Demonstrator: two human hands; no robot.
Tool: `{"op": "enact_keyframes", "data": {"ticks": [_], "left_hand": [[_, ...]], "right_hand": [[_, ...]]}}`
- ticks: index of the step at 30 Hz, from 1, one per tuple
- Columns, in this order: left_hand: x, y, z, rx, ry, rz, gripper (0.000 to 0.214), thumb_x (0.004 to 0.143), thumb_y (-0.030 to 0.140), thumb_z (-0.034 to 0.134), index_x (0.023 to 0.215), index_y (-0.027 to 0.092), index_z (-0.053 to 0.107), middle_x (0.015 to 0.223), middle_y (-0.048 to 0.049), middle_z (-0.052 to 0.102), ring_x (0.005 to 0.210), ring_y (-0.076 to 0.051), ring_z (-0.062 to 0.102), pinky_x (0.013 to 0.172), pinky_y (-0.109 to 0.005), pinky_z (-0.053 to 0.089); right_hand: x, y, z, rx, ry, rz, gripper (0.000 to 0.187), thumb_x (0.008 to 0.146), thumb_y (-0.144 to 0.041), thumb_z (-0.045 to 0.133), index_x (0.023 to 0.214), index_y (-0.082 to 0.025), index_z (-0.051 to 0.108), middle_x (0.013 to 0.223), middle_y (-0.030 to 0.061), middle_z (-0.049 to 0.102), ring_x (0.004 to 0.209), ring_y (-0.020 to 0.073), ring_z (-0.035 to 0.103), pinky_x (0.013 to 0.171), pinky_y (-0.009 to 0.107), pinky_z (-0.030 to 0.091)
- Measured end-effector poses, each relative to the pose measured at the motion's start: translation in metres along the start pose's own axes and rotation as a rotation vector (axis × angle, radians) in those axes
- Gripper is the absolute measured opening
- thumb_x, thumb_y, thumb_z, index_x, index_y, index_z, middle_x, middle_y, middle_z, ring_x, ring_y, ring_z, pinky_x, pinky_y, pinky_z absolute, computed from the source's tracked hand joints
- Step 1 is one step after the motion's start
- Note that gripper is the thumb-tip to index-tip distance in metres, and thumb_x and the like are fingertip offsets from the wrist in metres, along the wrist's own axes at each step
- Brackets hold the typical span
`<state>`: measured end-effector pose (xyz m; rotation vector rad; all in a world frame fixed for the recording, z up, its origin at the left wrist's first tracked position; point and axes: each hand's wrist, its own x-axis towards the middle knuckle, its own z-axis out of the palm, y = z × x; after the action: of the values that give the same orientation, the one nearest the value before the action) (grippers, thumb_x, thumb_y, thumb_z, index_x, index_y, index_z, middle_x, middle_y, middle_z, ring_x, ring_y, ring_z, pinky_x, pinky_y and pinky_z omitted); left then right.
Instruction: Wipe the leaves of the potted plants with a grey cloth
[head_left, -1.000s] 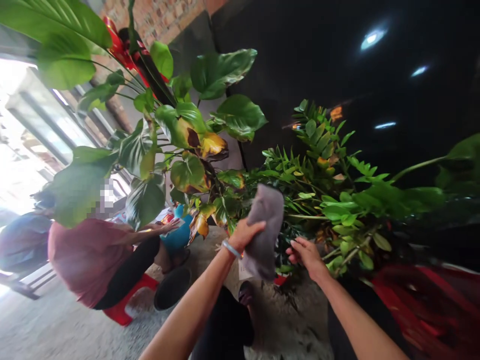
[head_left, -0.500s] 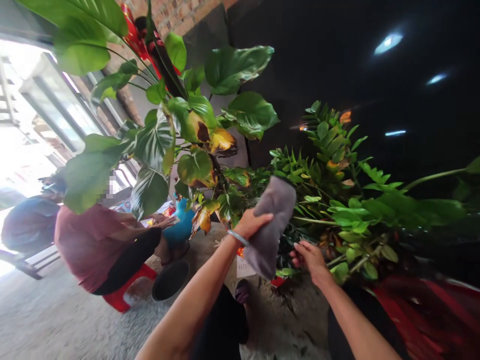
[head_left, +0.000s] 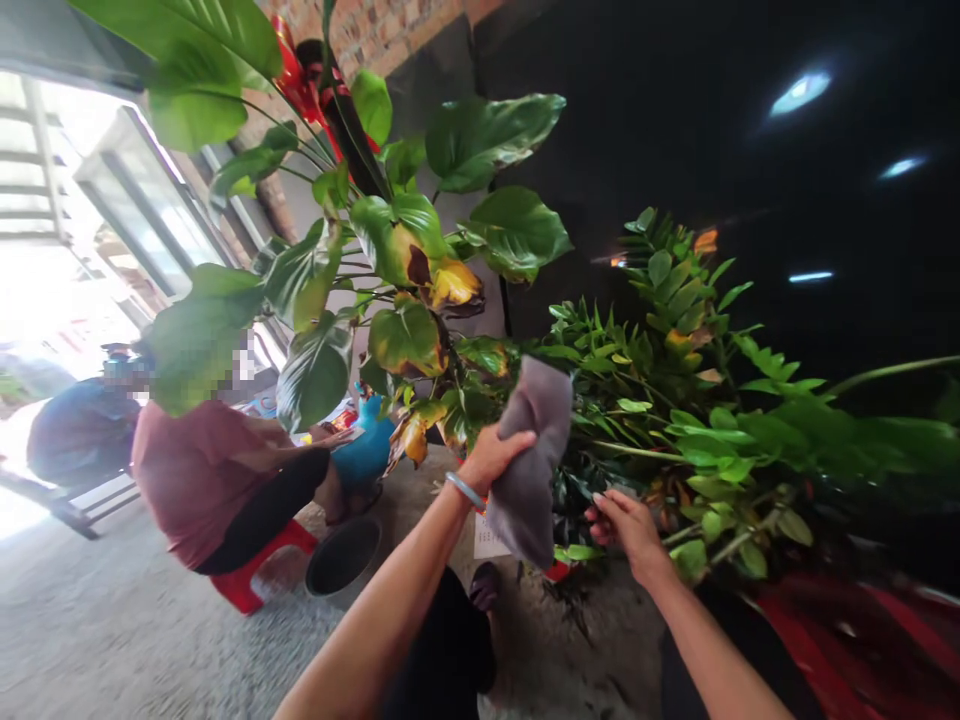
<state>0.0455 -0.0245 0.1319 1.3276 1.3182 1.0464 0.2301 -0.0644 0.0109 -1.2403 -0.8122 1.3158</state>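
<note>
A folded grey cloth [head_left: 529, 465] is in my left hand [head_left: 491, 458], its thumb pressed over the front and the other fingers hidden behind it. The cloth hangs upright before the green foliage. My right hand [head_left: 626, 530] is closed in a pinch beside some dark, narrow leaves [head_left: 581, 490], apart from the cloth. Whether a leaf is between those fingertips cannot be made out. Right of the hands spreads a low plant with many small leaves [head_left: 660, 350]. A taller broad-leaved plant [head_left: 405, 335] with yellowed and browned leaves rises to the left.
At the left a person in a pink shirt [head_left: 195, 480] sits on a red stool [head_left: 247, 575], with another person [head_left: 82, 430] behind. A black bucket [head_left: 345, 560] stands on the concrete floor [head_left: 180, 650]. A dark glossy wall [head_left: 675, 120] is behind the plants.
The cloth in my left hand has shifted slightly left and down. My right hand stays pinched near the dark leaves. The background has slid a little to the right in view.
</note>
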Motion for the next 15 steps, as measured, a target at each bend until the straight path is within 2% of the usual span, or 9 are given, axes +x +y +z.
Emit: {"op": "enact_keyframes", "data": {"ticks": [1, 3, 5, 6, 8, 10, 13, 14, 15], "left_hand": [[-0.005, -0.012, 0.000, 0.103, -0.064, -0.026, 0.017, 0.057, 0.029, 0.078, 0.066, 0.016, 0.072, 0.058, -0.0005, 0.067, 0.058, -0.017, 0.061, 0.054, -0.025, 0.045], [-0.023, -0.030, -0.009, 0.257, -0.280, -0.059, 0.017, 0.055, 0.027, 0.080, 0.066, 0.016, 0.073, 0.059, -0.0001, 0.068, 0.060, -0.019, 0.062, 0.054, -0.025, 0.044], [-0.041, -0.034, -0.028, 0.264, -0.429, -0.090, 0.024, 0.055, 0.030, 0.082, 0.074, 0.016, 0.075, 0.065, -0.0008, 0.071, 0.062, -0.020, 0.064, 0.056, -0.026, 0.046], [-0.048, -0.030, -0.039, 0.214, -0.444, -0.097, 0.029, 0.055, 0.033, 0.082, 0.078, 0.016, 0.076, 0.068, -0.0016, 0.072, 0.062, -0.020, 0.065, 0.057, -0.026, 0.047], [-0.051, -0.013, -0.058, 0.038, -0.340, -0.075, 0.035, 0.056, 0.037, 0.083, 0.082, 0.015, 0.075, 0.072, -0.0037, 0.074, 0.060, -0.019, 0.065, 0.057, -0.026, 0.049], [-0.043, 0.005, -0.067, -0.159, -0.119, -0.011, 0.037, 0.056, 0.038, 0.084, 0.082, 0.014, 0.074, 0.070, -0.0043, 0.074, 0.055, -0.017, 0.064, 0.053, -0.025, 0.050], [-0.026, 0.009, -0.056, -0.353, 0.213, 0.032, 0.033, 0.056, 0.037, 0.084, 0.076, 0.014, 0.072, 0.059, -0.0015, 0.070, 0.048, -0.015, 0.060, 0.049, -0.024, 0.049], [-0.024, 0.002, -0.048, -0.362, 0.260, -0.014, 0.030, 0.056, 0.036, 0.084, 0.073, 0.014, 0.071, 0.055, -0.0012, 0.068, 0.047, -0.015, 0.060, 0.049, -0.024, 0.049], [-0.027, -0.009, -0.039, -0.346, 0.256, -0.091, 0.029, 0.056, 0.036, 0.084, 0.070, 0.014, 0.070, 0.054, -0.0015, 0.067, 0.047, -0.015, 0.060, 0.050, -0.025, 0.049]], "right_hand": [[0.000, 0.000, -0.001, -0.007, -0.002, 0.002, 0.037, 0.047, -0.053, 0.072, 0.052, -0.023, 0.051, 0.049, 0.0013, 0.063, 0.039, 0.0142, 0.054, 0.037, 0.025, 0.040], [0.001, 0.002, -0.003, -0.025, -0.008, 0.008, 0.036, 0.047, -0.052, 0.072, 0.051, -0.023, 0.052, 0.046, 0.0010, 0.061, 0.037, 0.0146, 0.053, 0.036, 0.025, 0.039], [0.001, 0.003, -0.003, -0.039, -0.016, 0.007, 0.034, 0.047, -0.051, 0.071, 0.049, -0.022, 0.053, 0.044, 0.0012, 0.060, 0.036, 0.0144, 0.053, 0.034, 0.024, 0.037], [0.001, 0.003, -0.003, -0.042, -0.018, 0.003, 0.033, 0.048, -0.050, 0.070, 0.050, -0.022, 0.053, 0.045, 0.0014, 0.060, 0.036, 0.0140, 0.053, 0.034, 0.024, 0.036], [0.001, 0.002, -0.002, -0.042, -0.015, -0.009, 0.033, 0.048, -0.051, 0.069, 0.052, -0.021, 0.055, 0.049, 0.0020, 0.062, 0.038, 0.0132, 0.053, 0.035, 0.023, 0.037], [0.000, 0.000, 0.000, -0.035, -0.012, -0.017, 0.034, 0.048, -0.052, 0.069, 0.054, -0.021, 0.056, 0.051, 0.0024, 0.063, 0.039, 0.0129, 0.054, 0.037, 0.023, 0.039], [-0.002, -0.002, 0.004, -0.020, -0.015, -0.021, 0.037, 0.047, -0.055, 0.069, 0.053, -0.022, 0.055, 0.052, 0.0031, 0.063, 0.040, 0.0131, 0.054, 0.039, 0.024, 0.040], [-0.003, -0.002, 0.004, -0.016, -0.013, -0.021, 0.038, 0.046, -0.056, 0.069, 0.052, -0.022, 0.054, 0.051, 0.0032, 0.063, 0.040, 0.0132, 0.053, 0.039, 0.025, 0.040], [-0.003, -0.002, 0.005, -0.013, -0.009, -0.021, 0.038, 0.046, -0.056, 0.069, 0.051, -0.022, 0.053, 0.051, 0.0031, 0.063, 0.039, 0.0134, 0.053, 0.039, 0.025, 0.040]]}}
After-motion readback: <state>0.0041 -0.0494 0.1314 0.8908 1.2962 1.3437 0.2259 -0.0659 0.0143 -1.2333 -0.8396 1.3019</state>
